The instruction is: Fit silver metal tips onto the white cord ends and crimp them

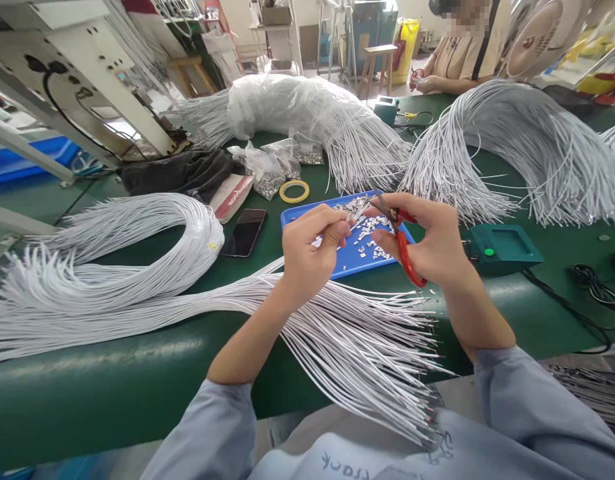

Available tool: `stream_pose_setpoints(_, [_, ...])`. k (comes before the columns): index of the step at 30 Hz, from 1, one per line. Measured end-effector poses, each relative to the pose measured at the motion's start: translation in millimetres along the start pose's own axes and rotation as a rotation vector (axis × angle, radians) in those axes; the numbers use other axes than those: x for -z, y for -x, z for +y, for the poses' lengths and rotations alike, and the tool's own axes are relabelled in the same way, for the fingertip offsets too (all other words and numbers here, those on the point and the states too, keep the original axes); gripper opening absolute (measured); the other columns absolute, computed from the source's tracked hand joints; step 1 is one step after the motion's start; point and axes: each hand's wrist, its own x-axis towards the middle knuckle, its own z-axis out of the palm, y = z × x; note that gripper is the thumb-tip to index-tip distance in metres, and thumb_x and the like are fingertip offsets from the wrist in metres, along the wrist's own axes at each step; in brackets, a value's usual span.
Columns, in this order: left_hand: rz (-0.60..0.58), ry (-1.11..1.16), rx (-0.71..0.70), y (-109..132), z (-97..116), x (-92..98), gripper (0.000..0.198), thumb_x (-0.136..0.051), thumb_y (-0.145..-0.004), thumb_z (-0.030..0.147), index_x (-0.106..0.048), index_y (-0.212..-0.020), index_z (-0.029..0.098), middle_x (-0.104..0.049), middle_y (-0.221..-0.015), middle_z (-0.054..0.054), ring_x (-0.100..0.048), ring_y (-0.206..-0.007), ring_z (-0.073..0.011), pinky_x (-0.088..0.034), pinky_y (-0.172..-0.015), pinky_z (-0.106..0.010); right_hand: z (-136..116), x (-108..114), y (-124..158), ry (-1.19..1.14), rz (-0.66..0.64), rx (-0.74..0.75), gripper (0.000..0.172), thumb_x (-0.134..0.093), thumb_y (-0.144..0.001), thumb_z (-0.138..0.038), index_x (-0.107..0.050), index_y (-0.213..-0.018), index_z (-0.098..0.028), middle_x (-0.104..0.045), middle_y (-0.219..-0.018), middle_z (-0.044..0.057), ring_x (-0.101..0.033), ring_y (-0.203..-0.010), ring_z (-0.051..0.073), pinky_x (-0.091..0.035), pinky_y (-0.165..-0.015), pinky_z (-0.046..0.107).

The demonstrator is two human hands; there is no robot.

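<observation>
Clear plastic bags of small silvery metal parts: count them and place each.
3. The front-left bag lies beside the yellow ring-shaped tape roll; the middle bag is just right of that bag; the third bag is farthest right. More may be hidden behind.

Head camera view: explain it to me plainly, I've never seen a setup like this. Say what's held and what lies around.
This single picture comes from a camera worn on a person's head, looking forward and down. There's no robot, just two bare hands. The right hand holds red-handled scissors. The left hand has its fingertips pinched together; anything between them is too small to make out. Beyond them, a blue tray holds small metal pieces. On the green table also lie white wires, a phone and a yellow tape roll.
</observation>
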Motion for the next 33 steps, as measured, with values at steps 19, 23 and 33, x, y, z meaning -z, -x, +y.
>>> stream_pose_setpoints(19, [-0.036, -0.176, -0.243, -0.1, 2.5, -3.1, 0.018, -0.056, -0.093, 0.013, -0.069, -0.081, 0.017, -0.068, -0.071, -0.001, -0.057, -0.059, -0.0092, -0.045, -0.054, -0.020, 2.2, -6.2, 5.2, 0.217, -0.104, 0.057, 0.031, -0.069, -0.072, -0.020, -0.074, -0.103, -0.022, -0.075, -0.083, 0.001, -0.063, -0.069, 0.015, -0.047, -0.065, 0.029])
stream_pose_setpoints(23, [-0.023, -0.188, -0.219, 0.8, 2.2, -3.1, 0.019, -0.058, -0.094, 0.020, -0.069, -0.079, 0.018, -0.065, -0.066, -0.001, -0.054, -0.056, -0.0090, -0.044, -0.052, -0.021, -0.7, -5.8, 4.4, 0.239, -0.104, 0.046, 0.031, -0.070, -0.073, -0.023, -0.074, -0.103, -0.022, -0.075, -0.083, 0.001, -0.063, -0.070, 0.016, -0.048, -0.065, 0.029])
stream_pose_setpoints(33, [-0.048, -0.177, -0.205, 2.4, 5.7, -4.7, 0.019, -0.058, -0.093, 0.021, -0.071, -0.079, 0.018, -0.061, -0.063, -0.001, -0.051, -0.054, -0.0091, -0.041, -0.050, -0.021, -4.1, -3.4, 5.0, 0.173, -0.149, -0.042, 0.032, -0.069, -0.071, -0.019, -0.077, -0.102, -0.022, -0.075, -0.079, 0.000, -0.061, -0.064, 0.013, -0.046, -0.062, 0.027])
